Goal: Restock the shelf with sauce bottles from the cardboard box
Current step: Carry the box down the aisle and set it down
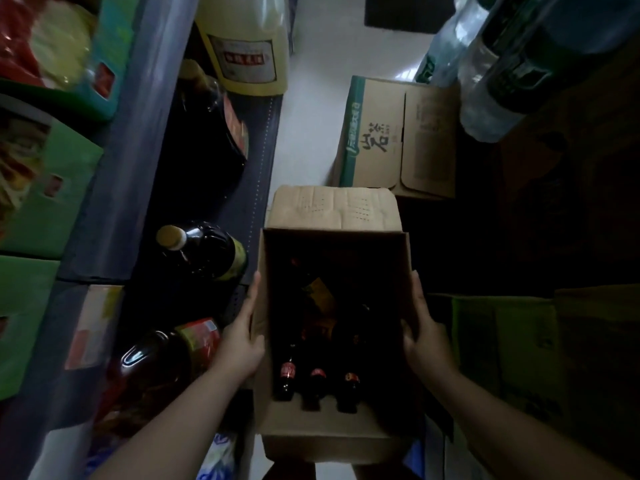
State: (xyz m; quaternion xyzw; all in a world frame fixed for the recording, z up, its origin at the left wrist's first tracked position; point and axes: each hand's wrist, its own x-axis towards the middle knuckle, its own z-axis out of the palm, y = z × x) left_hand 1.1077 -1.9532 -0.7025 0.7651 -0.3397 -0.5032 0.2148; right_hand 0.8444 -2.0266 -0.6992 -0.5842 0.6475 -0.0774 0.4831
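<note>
An open cardboard box [334, 429] sits low in the middle of the aisle, its far flap folded back. Inside it stand three dark sauce bottles [317, 379] with red labels along the near side; more bottles lie in shadow behind them. My left hand [242, 341] grips the box's left wall, thumb over the rim. My right hand [424, 336] grips the right wall the same way. The shelf [258, 174] runs along the left, dark and perforated.
Large dark bottles [204, 252] and an amber oil jug [156, 368] stand on the shelf beside the box. A pale jug [247, 46] stands farther back. Another carton [398, 136] lies on the floor ahead. Green cartons [502, 344] stack on the right.
</note>
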